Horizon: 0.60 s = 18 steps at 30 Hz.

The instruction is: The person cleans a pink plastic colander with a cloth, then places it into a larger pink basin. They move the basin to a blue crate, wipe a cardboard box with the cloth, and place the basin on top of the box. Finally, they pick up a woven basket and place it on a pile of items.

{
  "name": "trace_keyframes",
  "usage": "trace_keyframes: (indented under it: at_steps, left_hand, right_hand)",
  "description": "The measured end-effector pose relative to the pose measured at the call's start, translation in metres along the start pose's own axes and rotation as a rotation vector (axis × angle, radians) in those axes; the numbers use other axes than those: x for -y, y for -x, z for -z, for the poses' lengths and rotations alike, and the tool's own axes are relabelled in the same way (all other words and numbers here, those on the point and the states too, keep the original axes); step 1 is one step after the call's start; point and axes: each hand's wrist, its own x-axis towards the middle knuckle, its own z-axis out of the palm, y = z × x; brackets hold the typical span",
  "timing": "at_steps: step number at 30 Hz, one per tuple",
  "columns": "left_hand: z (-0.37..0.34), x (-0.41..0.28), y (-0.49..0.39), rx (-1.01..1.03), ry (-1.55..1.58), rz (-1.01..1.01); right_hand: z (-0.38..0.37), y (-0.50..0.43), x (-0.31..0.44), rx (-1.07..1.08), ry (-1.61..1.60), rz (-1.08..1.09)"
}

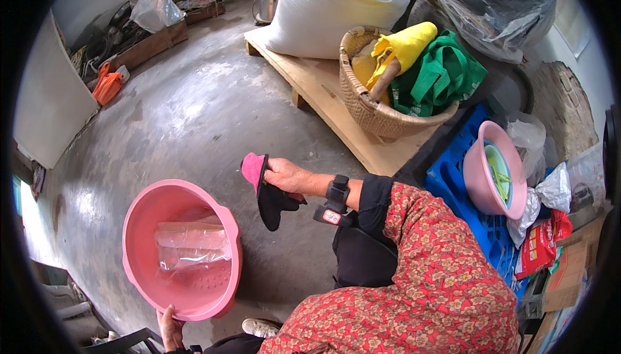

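My left hand (171, 329), low in the picture, grips the near rim of a pink plastic basin (139, 252), thumb over the edge. The basin is tilted so its inside faces up towards me. Within it lies a clear plastic package (191, 245); what the package contains is hard to make out. To the right of the basin, my right hand (287, 176) pinches a black and pink fabric article (269, 206) between thumb and fingers, above the concrete floor. Its exact kind cannot be told, and the fingers hide part of it.
A wooden platform (320, 89) bears a white woven sack (335, 14) and a wicker basket (373, 118) with yellow and green cloth bags. On the right, nested basins (473, 179) stand on a blue plastic pallet (444, 172). An orange bag (107, 86) lies far left.
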Motion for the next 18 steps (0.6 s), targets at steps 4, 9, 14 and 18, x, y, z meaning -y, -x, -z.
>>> trace_keyframes:
  at_steps: [4, 9, 14, 18]
  left_hand:
    - [-0.011, -0.008, -0.001, 0.024, 0.048, 0.062]
    - [-0.006, -0.009, -0.009, -0.084, 0.040, 0.181]
    - [-0.002, -0.005, -0.012, -0.228, 0.026, 0.219]
    - [-0.003, -0.007, -0.011, -0.284, 0.022, 0.269]
  right_hand:
    - [0.005, 0.017, 0.032, -0.085, -0.258, 0.019]
    - [0.019, 0.107, 0.069, -0.172, -0.525, 0.066]
    - [0.001, 0.138, 0.036, -0.313, -0.632, -0.225]
    - [0.006, 0.139, 0.016, -0.188, -0.775, -0.267]
